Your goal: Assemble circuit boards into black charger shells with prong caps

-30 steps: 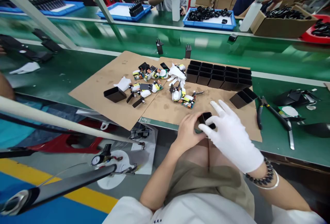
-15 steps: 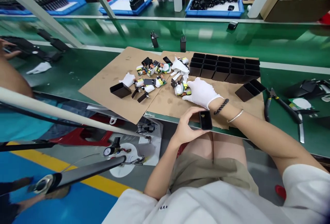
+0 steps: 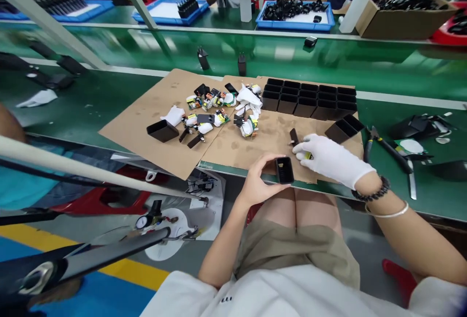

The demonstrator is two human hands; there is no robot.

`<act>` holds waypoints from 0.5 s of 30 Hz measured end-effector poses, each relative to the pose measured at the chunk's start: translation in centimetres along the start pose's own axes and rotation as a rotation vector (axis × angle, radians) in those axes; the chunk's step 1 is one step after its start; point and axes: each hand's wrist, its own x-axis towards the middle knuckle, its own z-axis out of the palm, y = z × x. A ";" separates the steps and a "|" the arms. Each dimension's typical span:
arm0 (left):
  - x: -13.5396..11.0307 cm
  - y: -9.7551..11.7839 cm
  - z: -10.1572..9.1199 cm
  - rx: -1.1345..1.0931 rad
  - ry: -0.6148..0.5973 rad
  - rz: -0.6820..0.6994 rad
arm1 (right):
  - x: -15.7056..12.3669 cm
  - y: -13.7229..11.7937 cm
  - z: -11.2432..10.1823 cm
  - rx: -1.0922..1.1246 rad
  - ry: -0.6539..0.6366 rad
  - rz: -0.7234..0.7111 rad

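My bare left hand (image 3: 257, 180) is closed around a small black plastic case (image 3: 285, 170), its open end facing up toward me. My right hand (image 3: 326, 157), in a white glove, pinches a small circuit board (image 3: 308, 155) just above the cardboard. A yellow part of that board shows at the fingertips, and a black end plate (image 3: 294, 136) sticks out past them; the glove hides the remainder. To the left, another circuit board (image 3: 248, 126) rests on the cardboard sheet (image 3: 270, 139). Several more circuit boards (image 3: 208, 118) lie farther left, beside a crumpled white glove (image 3: 249, 97).
Rows of black cases (image 3: 306, 105) stand at the back of the cardboard, with a tilted pair (image 3: 344, 129) at right. Pliers (image 3: 388, 149) and a tweezers-like metal tool (image 3: 412, 181) lie beyond. A green conveyor (image 3: 146, 47) runs behind, carrying black adapters (image 3: 242, 64).
My right hand has moved right and toward me from the boards, now with a circuit board in its fingers. My left hand still holds the case. The view has shifted slightly.
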 end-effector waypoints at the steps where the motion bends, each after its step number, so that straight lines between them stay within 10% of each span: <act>1: 0.0 0.0 0.0 -0.001 -0.008 0.000 | -0.6 0.4 0.5 -0.019 -0.014 -0.002; 6: 0.3 0.1 0.2 -0.021 -0.025 -0.033 | -1.6 2.0 -0.1 0.081 0.030 0.037; 15: 0.3 0.0 0.4 -0.009 -0.013 -0.112 | -4.0 2.3 2.8 1.569 0.327 0.124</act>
